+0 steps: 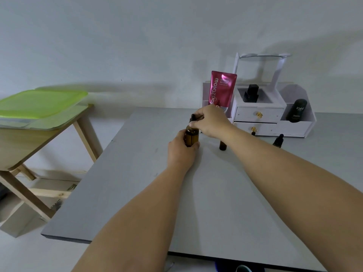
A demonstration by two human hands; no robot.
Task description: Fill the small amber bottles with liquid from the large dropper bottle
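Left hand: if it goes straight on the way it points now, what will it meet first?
Beyond the large bottle the left hand grips, probably the right hand; depth is unclear.

we have one view only, from the head, looking forward and down over the grey table (137, 193).

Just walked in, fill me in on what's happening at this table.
A person is working at a grey table with both bare hands. The left hand steadies the large amber dropper bottle by its body, and the right hand pinches its black dropper cap at the top. A small amber bottle stands open and untouched just to the right, and another small dropper bottle sits near the white organizer. No liquid transfer is visible.
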